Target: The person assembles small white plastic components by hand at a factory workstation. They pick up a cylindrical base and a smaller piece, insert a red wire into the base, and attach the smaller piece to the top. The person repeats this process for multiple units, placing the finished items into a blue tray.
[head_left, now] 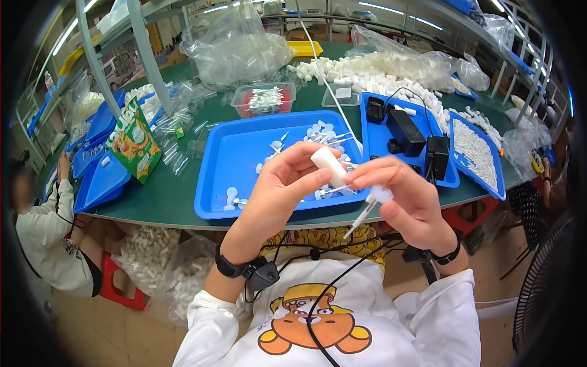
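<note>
My left hand [272,191] pinches a short white plastic cylinder [328,164] between thumb and fingers, above the front of a blue tray [215,202]. Close beside it, my right hand [416,205] holds a thin white stick with a round translucent cap [380,194] at one end. The stick points down toward my lap. My right fingertips are at the cylinder's lower end; whether they press on it I cannot tell. Inside the tray lie several similar sticks with round translucent pieces [276,147], mostly toward its right side, partly behind my hands.
A clear box of small white parts [264,99] stands behind the tray. To the right are a blue tray with black adapters [406,131] and a blue tray of small white pieces [474,153]. White cylinders [391,72] are heaped behind. A green snack bag [133,140] and another person [52,220] are leftward.
</note>
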`<state>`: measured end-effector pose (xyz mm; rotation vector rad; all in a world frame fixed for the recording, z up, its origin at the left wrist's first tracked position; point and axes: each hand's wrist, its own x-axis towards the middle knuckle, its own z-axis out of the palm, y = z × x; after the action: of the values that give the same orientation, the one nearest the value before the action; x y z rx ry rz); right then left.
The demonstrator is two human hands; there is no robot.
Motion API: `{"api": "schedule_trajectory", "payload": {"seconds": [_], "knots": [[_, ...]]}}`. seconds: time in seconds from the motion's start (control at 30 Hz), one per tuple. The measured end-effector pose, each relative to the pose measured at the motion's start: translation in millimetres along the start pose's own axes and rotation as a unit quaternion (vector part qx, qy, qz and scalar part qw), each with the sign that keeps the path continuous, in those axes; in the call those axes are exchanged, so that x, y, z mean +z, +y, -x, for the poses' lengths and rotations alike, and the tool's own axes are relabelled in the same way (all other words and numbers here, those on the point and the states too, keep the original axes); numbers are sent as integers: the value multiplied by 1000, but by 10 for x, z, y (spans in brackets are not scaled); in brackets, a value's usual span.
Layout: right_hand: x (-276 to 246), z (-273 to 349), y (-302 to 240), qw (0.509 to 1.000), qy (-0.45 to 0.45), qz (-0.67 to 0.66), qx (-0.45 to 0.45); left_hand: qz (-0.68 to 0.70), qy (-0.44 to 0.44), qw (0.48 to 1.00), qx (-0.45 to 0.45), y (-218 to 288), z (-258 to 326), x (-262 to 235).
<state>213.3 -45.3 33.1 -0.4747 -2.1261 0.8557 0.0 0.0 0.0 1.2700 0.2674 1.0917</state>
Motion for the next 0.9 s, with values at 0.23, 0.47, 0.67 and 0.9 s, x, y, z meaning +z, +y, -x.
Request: {"api": "schedule_trajectory", "payload": {"seconds": [0.23, 0.47, 0.67, 0.9], "knots": [[154, 140, 74, 988, 105, -107, -24, -49, -17, 997, -50, 92, 129, 239], [254, 121, 125, 993, 112, -5, -23, -101, -8, 993, -60, 72, 152, 249], [221, 109, 110, 994, 94, 49, -24, -131, 0, 989, -65, 86, 157, 245], [143, 100, 86, 995, 62, 80, -4, -154, -28, 984, -89, 78, 188, 285]]}}
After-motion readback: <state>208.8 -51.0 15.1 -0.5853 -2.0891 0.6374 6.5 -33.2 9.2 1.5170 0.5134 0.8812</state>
